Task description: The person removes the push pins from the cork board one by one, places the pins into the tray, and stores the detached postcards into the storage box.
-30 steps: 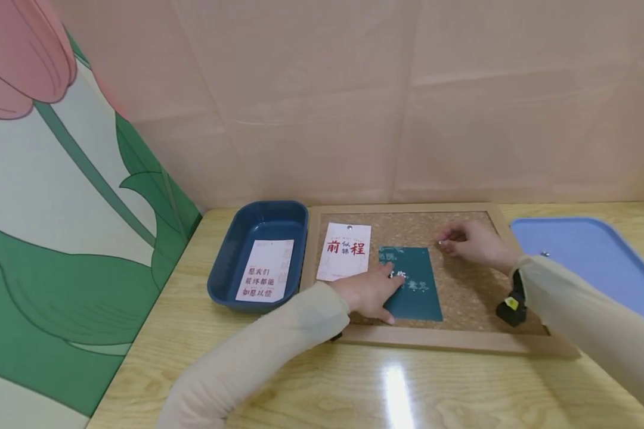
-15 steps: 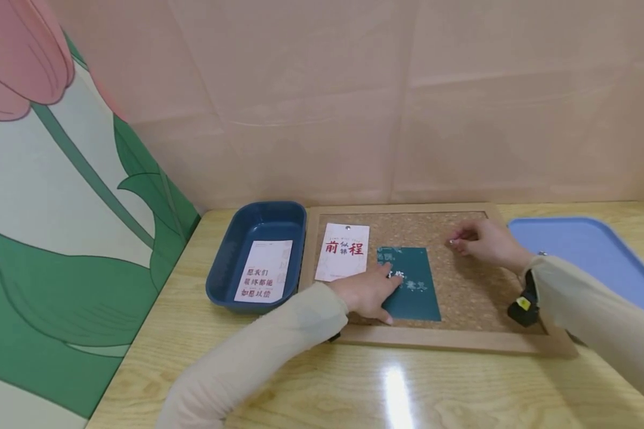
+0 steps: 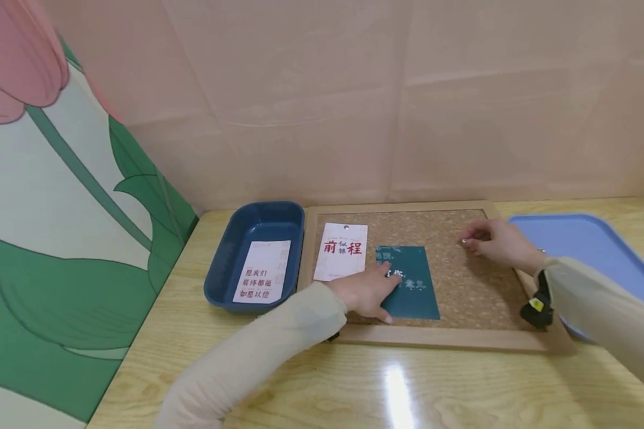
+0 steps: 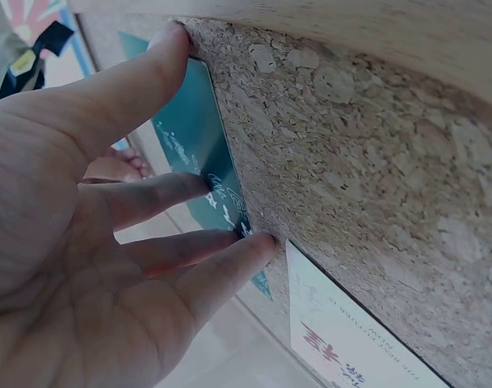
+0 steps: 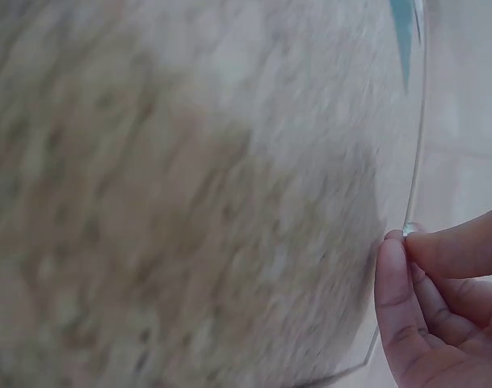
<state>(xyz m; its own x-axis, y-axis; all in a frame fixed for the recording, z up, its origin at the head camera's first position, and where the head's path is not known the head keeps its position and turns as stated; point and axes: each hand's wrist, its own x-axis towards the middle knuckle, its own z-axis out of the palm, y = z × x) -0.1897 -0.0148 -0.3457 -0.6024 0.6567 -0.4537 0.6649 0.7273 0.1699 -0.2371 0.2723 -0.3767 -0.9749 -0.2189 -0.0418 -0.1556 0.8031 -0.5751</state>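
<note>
A dark green card (image 3: pixel 408 298) with white lettering lies on the framed cork board (image 3: pixel 456 298). My left hand (image 3: pixel 366 292) rests on the card's left part with fingers spread; in the left wrist view its fingertips (image 4: pixel 199 184) touch the card and the cork beside it. To the right, my right hand (image 3: pixel 496 243) is over the board, apart from the card. Its thumb and forefinger pinch a small shiny pushpin (image 5: pixel 409 229), mostly covered by the fingertips. A white card (image 3: pixel 340 262) with red lettering is fixed at the board's left by a silver pin at its top.
Left of the board stands a dark blue tray (image 3: pixel 214 268) holding another white card (image 3: pixel 263 271). A light blue tray (image 3: pixel 574 244) is at the right, partly behind my right forearm. The wooden table (image 3: pixel 322 387) extends in front; a pink-draped wall (image 3: pixel 311 107) rises behind.
My right hand, with the pushpin between its fingers, has moved to the right, away from the green card. My left hand stays on the card. The head view has shifted slightly.
</note>
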